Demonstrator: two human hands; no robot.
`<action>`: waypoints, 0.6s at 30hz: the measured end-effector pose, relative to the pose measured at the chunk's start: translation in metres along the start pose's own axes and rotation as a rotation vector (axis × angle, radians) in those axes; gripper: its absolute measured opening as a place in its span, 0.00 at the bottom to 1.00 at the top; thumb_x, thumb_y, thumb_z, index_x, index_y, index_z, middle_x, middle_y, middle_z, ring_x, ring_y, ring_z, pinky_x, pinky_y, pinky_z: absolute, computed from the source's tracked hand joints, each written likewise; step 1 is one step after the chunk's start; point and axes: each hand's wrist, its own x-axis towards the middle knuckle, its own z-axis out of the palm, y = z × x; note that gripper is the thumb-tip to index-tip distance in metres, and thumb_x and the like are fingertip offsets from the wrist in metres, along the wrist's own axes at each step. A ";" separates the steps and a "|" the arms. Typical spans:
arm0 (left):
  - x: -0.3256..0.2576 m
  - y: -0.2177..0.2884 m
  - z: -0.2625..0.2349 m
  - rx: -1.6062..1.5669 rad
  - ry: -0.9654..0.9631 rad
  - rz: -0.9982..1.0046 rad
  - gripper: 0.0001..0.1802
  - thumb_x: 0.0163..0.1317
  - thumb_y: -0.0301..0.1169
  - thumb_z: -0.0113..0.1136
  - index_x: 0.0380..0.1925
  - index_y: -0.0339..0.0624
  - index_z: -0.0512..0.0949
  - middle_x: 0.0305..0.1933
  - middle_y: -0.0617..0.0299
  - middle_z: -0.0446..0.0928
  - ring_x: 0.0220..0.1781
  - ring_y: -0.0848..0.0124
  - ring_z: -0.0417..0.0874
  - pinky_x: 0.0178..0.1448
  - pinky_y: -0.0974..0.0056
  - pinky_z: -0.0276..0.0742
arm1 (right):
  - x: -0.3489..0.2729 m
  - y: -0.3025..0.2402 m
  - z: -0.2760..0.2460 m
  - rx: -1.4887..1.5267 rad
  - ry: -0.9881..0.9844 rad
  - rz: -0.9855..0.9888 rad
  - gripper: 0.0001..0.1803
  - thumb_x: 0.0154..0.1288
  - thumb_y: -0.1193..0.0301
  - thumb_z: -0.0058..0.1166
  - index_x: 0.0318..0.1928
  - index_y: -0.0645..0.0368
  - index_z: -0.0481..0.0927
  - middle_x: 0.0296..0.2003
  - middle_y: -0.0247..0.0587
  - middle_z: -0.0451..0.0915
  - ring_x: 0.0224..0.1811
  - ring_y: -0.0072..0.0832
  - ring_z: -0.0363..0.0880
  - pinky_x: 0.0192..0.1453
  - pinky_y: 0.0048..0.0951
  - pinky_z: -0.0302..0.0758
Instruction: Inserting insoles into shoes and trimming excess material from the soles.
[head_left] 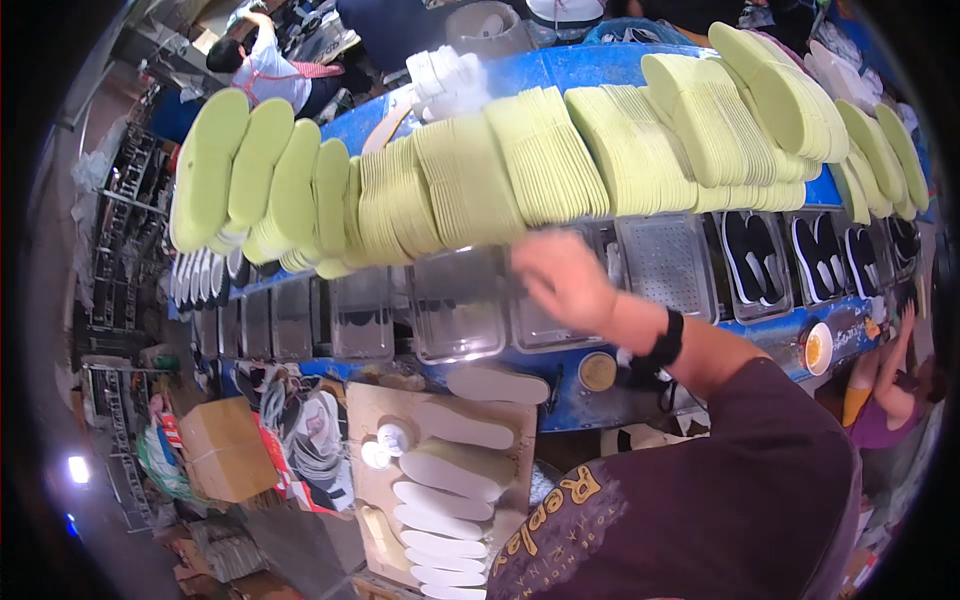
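My right hand (568, 280), with a black band on its wrist, reaches in from the right over the row of clear plastic trays. Its fingers are smeared by motion, so whether they hold anything cannot be made out. The fingertips come near the lower edge of a long row of pale yellow-green insoles (468, 185), stacked and leaning on each other. Beneath the hand lies a clear tray (555, 325); a tray with a dotted bottom (668, 268) is to its right. My left hand is out of view.
Black-and-white shoe parts (752, 262) fill trays at the right. White insoles (458, 468) lie on a board nearer me, beside small white pots (392, 438). A round tin (597, 371) sits at the blue table's near edge. A cardboard box (228, 450) stands lower left. Other people are around.
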 end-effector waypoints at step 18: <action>0.008 -0.153 0.084 -0.192 0.018 0.179 0.14 0.65 0.37 0.55 0.39 0.37 0.82 0.37 0.60 0.82 0.40 0.75 0.77 0.48 0.66 0.69 | -0.445 -0.043 0.092 0.429 -2.381 0.582 0.16 0.55 0.66 0.57 0.41 0.64 0.84 0.36 0.50 0.84 0.37 0.40 0.83 0.39 0.38 0.74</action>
